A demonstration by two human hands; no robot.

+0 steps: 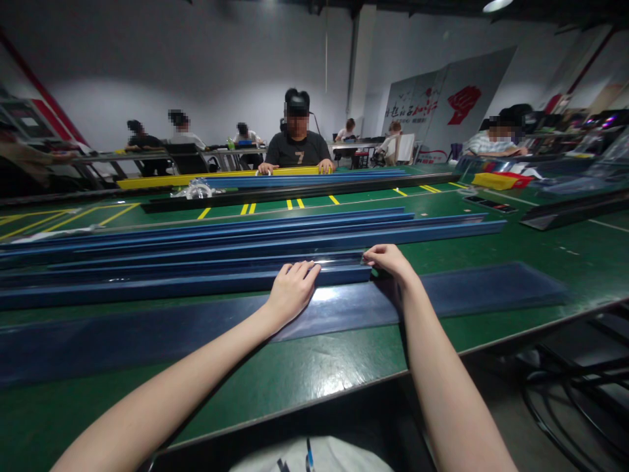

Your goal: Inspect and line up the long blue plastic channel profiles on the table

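A long blue channel strip (236,283) with raised edges lies across the table before me. Over its near edge, close to its right end, my left hand (293,288) is laid with the fingers curled onto the strip. At that right end, my right hand (388,259) is closed in a pinch on a small clear piece (364,258), too small to name. Beneath my wrists a long, see-through bluish plastic sheet (472,288) lies flat on the green table (314,373). More blue channel strips (344,237) lie just behind the first.
Across the table sits a person (299,147) with both hands on a yellow strip (226,176). A long black strip (314,189) and a clear roll of tape or film (199,189) lie in between. A phone (490,204) and another black channel (580,208) are at right.
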